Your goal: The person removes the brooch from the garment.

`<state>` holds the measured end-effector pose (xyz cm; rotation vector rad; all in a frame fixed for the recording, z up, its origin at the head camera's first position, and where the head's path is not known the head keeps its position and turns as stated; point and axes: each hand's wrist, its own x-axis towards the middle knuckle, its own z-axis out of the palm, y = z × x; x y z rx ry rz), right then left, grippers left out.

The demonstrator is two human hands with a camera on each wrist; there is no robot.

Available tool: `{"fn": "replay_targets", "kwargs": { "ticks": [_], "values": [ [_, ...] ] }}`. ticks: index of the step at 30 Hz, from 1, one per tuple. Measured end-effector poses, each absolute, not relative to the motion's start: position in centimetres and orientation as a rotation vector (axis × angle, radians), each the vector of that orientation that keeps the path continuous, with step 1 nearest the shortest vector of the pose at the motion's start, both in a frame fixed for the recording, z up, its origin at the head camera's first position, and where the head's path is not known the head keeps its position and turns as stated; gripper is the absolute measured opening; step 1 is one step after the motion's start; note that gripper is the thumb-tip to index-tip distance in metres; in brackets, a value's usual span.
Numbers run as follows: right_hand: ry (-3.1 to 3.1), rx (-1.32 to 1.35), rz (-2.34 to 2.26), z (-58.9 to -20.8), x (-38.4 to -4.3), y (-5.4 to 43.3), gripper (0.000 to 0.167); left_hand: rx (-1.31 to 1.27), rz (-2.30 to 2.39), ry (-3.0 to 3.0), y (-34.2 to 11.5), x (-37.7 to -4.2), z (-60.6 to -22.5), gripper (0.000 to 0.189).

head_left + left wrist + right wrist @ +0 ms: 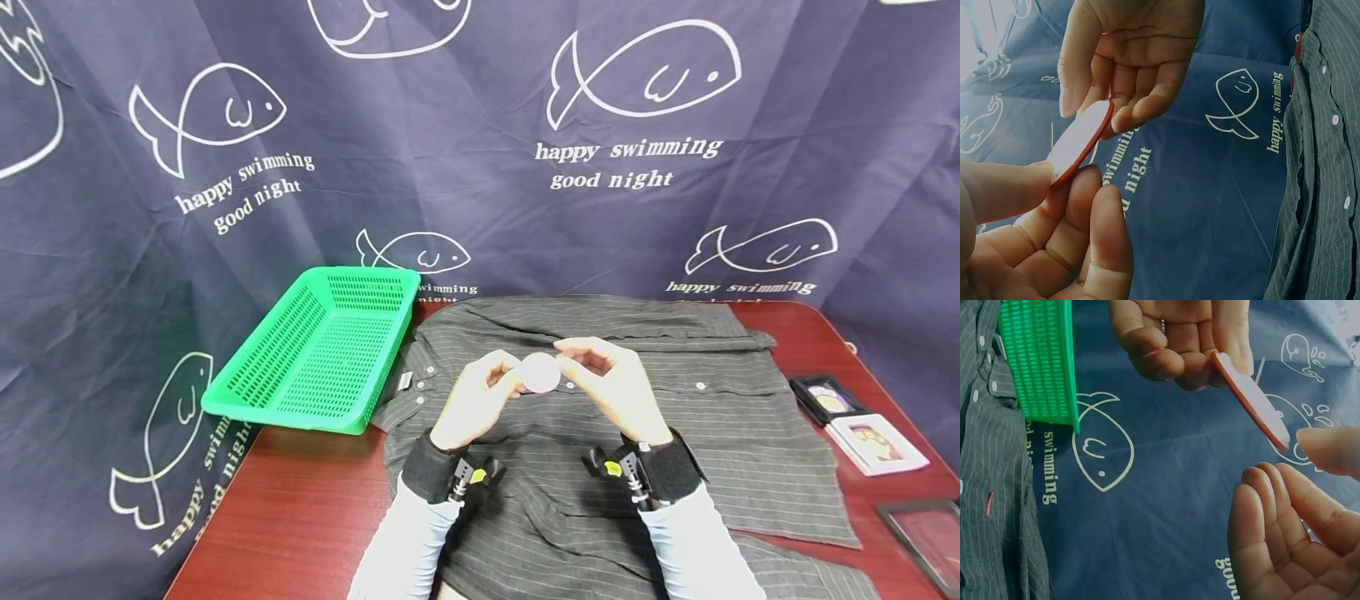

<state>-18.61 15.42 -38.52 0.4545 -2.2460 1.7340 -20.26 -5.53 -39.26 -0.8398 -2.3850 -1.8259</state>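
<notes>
A thin round disc [540, 372], white on its face with a reddish rim, is held up over a dark pinstriped shirt [720, 475]. My left hand [476, 400] pinches its edge between thumb and fingers. Beside the white face, a thin needle-like sliver [1260, 372] shows in both wrist views. On the disc's other side is my right hand [615, 392], its thumb and fingers parted around the edge. In the right wrist view a small gap shows between the right thumb [1322, 449] and the disc.
A green plastic basket [397, 358] stands at the table's left edge. The shirt is spread across the red-brown table [300, 508]. At the right lie an open black-and-white case [903, 458] and a dark-framed flat box [930, 537]. A blue printed curtain [480, 167] hangs behind.
</notes>
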Motion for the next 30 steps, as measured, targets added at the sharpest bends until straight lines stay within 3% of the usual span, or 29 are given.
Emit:
{"fn": "replay_targets", "kwargs": {
  "ticks": [12,30],
  "values": [
    [-2.322,0.514,1.723,-38.8,-18.5,14.7,0.015,-0.857,-1.651,-2.424,-5.7,-20.0,-39.3,0.015],
    [-2.304,0.520,1.722,-39.5,-18.4,14.1,0.013,-0.830,-1.628,-2.386,-5.8,-20.0,-39.5,0.014]
  ]
}}
